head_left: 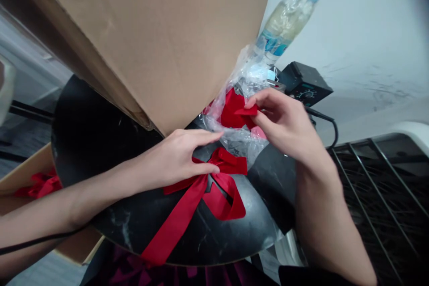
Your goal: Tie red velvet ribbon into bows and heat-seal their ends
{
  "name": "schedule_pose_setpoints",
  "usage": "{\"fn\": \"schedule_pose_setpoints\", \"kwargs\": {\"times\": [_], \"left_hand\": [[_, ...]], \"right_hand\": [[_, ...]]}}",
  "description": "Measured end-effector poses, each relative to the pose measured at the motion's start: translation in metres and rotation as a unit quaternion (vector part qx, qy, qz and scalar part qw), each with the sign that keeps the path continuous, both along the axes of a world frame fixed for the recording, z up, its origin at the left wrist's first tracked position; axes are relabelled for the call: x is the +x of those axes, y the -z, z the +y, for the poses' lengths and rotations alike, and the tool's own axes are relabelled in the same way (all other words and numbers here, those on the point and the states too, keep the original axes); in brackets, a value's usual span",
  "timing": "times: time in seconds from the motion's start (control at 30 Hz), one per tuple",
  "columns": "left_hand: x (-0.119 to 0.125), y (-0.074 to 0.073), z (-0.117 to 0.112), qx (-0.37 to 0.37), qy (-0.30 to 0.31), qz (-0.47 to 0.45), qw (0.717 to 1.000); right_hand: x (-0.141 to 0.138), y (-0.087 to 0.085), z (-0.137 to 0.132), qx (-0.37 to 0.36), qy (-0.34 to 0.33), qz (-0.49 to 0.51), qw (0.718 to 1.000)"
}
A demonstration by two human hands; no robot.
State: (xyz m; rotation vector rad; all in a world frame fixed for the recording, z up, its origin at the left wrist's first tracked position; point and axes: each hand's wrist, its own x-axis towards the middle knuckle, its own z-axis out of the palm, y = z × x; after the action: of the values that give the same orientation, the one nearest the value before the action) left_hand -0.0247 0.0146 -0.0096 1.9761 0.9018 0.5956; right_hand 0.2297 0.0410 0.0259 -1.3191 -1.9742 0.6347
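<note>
A red ribbon bow (pixel 181 219) with loops and a long tail lies on the round black marbled table (pixel 130 228). My left hand (pixel 177 156) is over the bow's upper part, thumb and forefinger spread apart. The thumb overlaps the bow; whether it presses on it I cannot tell. My right hand (pixel 284 120) pinches a piece of red ribbon (pixel 247 111) between thumb and forefinger. That piece is just above a crumpled clear plastic bag (pixel 231 138) with more red fabric or ribbon (pixel 231 106) and a bit of pink in it.
A large cardboard box (pixel 167 31) stands at the table's back left. Behind the bag are two bottles with blue caps (pixel 284 22) and a black device with a dial (pixel 305 84). A black wire rack (pixel 378 178) is at right. Red bows (pixel 42 185) lie in a lower carton (pixel 78 243).
</note>
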Motion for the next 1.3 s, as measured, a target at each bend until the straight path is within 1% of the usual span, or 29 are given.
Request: {"fn": "schedule_pose_setpoints", "kwargs": {"times": [0.03,0.07,0.1,0.17,0.23,0.27,0.33,0.4,0.43,0.5,0.57,0.63,0.67,0.77,0.83,0.93,1.07,1.17,1.3], "left_hand": [[0.000,-0.002,-0.002,0.008,-0.024,-0.047,0.999],[0.001,-0.003,-0.004,-0.010,-0.038,-0.097,0.995],[0.002,-0.005,-0.005,-0.042,-0.052,-0.141,0.988],[0.004,-0.006,-0.005,-0.110,-0.088,-0.203,0.969],[0.006,-0.006,-0.004,-0.155,-0.114,-0.234,0.953],[0.006,-0.006,-0.004,-0.177,-0.113,-0.239,0.948],[0.006,-0.008,-0.004,-0.223,-0.083,-0.228,0.944],[0.006,-0.010,-0.006,-0.253,-0.055,-0.220,0.941],[0.007,-0.011,-0.007,-0.259,-0.056,-0.229,0.937],[0.008,-0.012,-0.009,-0.258,-0.076,-0.266,0.926],[0.009,-0.012,-0.010,-0.255,-0.090,-0.296,0.916],[0.009,-0.010,-0.011,-0.244,-0.092,-0.308,0.915],[0.009,-0.010,-0.011,-0.229,-0.093,-0.309,0.918],[0.009,-0.007,-0.012,-0.170,-0.108,-0.298,0.933],[0.009,-0.006,-0.012,-0.133,-0.121,-0.288,0.941],[0.010,-0.002,-0.013,-0.097,-0.135,-0.284,0.944],[0.012,0.000,-0.016,-0.122,-0.145,-0.304,0.934],[0.014,-0.002,-0.018,-0.135,-0.161,-0.299,0.931],[0.016,-0.007,-0.020,-0.128,-0.179,-0.290,0.931]], "right_hand": [[-0.003,-0.007,-0.012,0.009,-0.011,-0.004,1.000],[-0.006,-0.013,-0.023,0.011,-0.025,-0.012,1.000],[-0.009,-0.016,-0.033,0.011,-0.038,-0.023,0.999],[-0.014,-0.019,-0.046,0.018,-0.063,-0.054,0.996],[-0.016,-0.017,-0.051,0.037,-0.090,-0.084,0.992],[-0.015,-0.016,-0.051,0.045,-0.101,-0.097,0.989],[-0.013,-0.013,-0.050,0.055,-0.116,-0.102,0.986],[-0.009,-0.011,-0.050,0.049,-0.112,-0.090,0.988],[-0.009,-0.010,-0.051,0.038,-0.102,-0.075,0.991],[-0.008,-0.007,-0.054,-0.002,-0.074,-0.015,0.997],[-0.011,-0.002,-0.060,-0.039,-0.046,0.075,0.995],[-0.014,0.004,-0.065,-0.050,-0.022,0.149,0.987],[-0.015,0.007,-0.067,-0.041,-0.011,0.169,0.985],[-0.017,0.013,-0.069,0.014,0.009,0.156,0.988],[-0.016,0.015,-0.068,0.043,0.002,0.132,0.990],[-0.016,0.015,-0.067,0.058,-0.016,0.113,0.992],[-0.018,0.016,-0.066,0.085,-0.006,0.096,0.992],[-0.020,0.018,-0.066,0.092,0.010,0.103,0.990],[-0.022,0.018,-0.067,0.090,0.028,0.105,0.990]]}}
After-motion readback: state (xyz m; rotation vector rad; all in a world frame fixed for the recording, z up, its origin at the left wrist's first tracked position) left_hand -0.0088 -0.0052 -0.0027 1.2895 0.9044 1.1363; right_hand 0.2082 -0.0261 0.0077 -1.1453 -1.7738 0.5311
